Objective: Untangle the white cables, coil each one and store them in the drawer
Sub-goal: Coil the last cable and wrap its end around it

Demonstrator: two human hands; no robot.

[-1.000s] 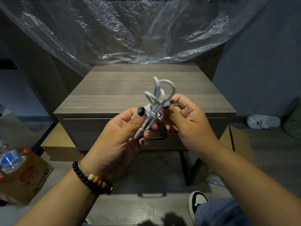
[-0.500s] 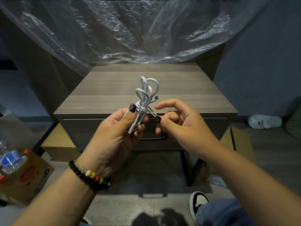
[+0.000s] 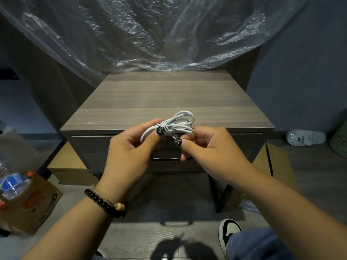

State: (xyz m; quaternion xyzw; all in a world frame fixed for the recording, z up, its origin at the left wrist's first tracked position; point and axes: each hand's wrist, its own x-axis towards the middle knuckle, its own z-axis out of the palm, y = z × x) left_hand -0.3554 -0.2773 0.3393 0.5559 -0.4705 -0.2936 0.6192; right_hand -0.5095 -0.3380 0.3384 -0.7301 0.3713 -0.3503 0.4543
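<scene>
A coiled white cable [image 3: 180, 123], wrapped round its own middle, lies sideways between both hands in front of the wooden nightstand [image 3: 165, 102]. My left hand [image 3: 131, 147] pinches the wrapped middle between thumb and fingers. My right hand [image 3: 208, 145] pinches the cable's loose end and the right-hand loops. Behind the hands the nightstand's drawer [image 3: 97, 149] is shut, and its dark handle [image 3: 165, 158] shows partly under my fingers. No other white cable is in sight.
Clear plastic sheeting [image 3: 150, 30] hangs behind the nightstand. A cardboard box with water bottles [image 3: 20, 196] stands on the floor at left. A white slipper [image 3: 306, 137] and a green basket [image 3: 339, 139] lie at right. My shoe [image 3: 229, 229] is below.
The cable bundle has turned from upright to lying sideways. My right hand, which had let go half a second ago, now pinches the cable again. Both hands have moved slightly right.
</scene>
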